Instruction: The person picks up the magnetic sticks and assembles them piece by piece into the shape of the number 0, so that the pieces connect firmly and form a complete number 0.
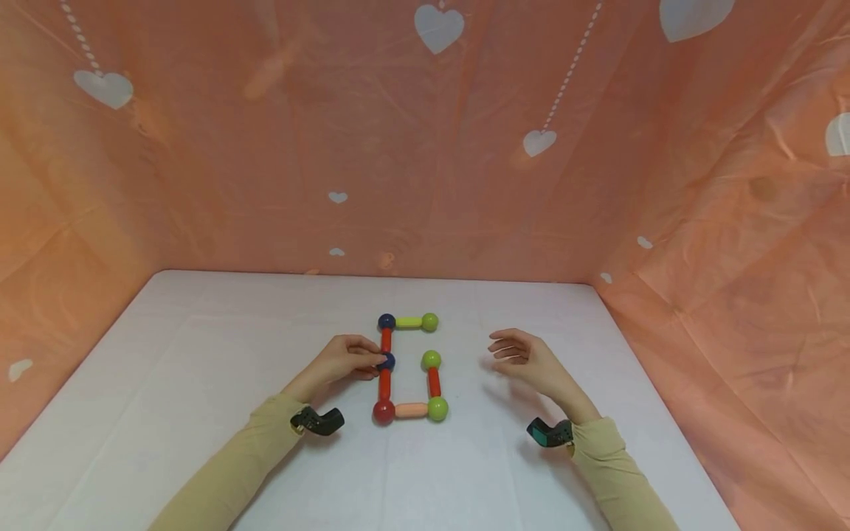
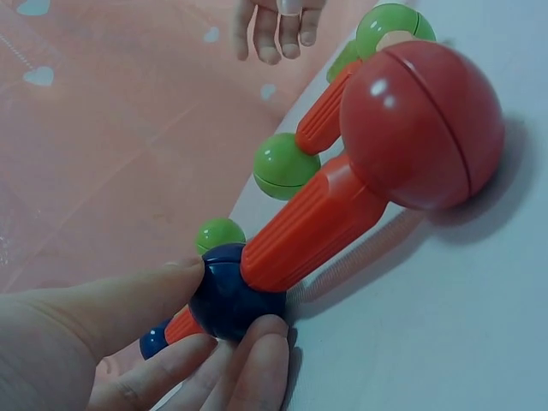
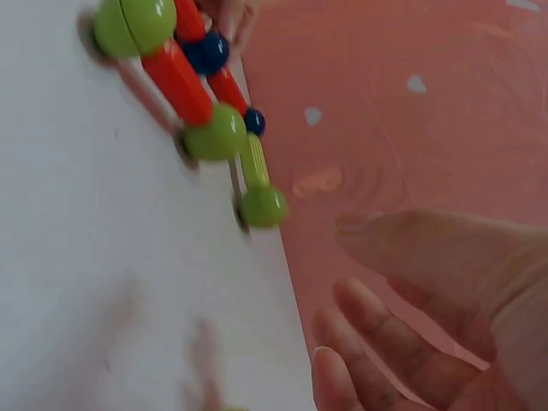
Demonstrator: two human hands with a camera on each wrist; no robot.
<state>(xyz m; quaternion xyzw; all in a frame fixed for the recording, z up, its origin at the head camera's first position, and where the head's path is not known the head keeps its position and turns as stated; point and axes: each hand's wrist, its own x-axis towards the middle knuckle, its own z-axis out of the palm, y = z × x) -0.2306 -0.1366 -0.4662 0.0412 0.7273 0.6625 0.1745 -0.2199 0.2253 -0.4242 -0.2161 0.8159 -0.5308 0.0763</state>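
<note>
My left hand (image 1: pixel 348 358) pinches the middle dark blue ball (image 2: pixel 235 295) between thumb and fingers. That ball joins two red rods in a chain lying on the table. At the far end another dark blue ball (image 1: pixel 387 321) carries a yellow-green rod (image 1: pixel 408 322) ending in a green ball (image 1: pixel 430 321). At the near end a red ball (image 2: pixel 424 124) meets a peach rod (image 1: pixel 412 410), then a green ball (image 1: pixel 437 408), a red rod (image 1: pixel 434 382) and one more green ball (image 1: pixel 432 359). My right hand (image 1: pixel 531 361) hovers right of the chain, holding nothing, fingers relaxed.
A white-covered table (image 1: pixel 199 332) lies under the pieces. Orange cloth (image 1: pixel 398 162) with white hearts hangs behind it and at both sides. Each wrist wears a dark camera band, one by the left sleeve (image 1: pixel 265 428) and one by the right sleeve (image 1: pixel 600 442).
</note>
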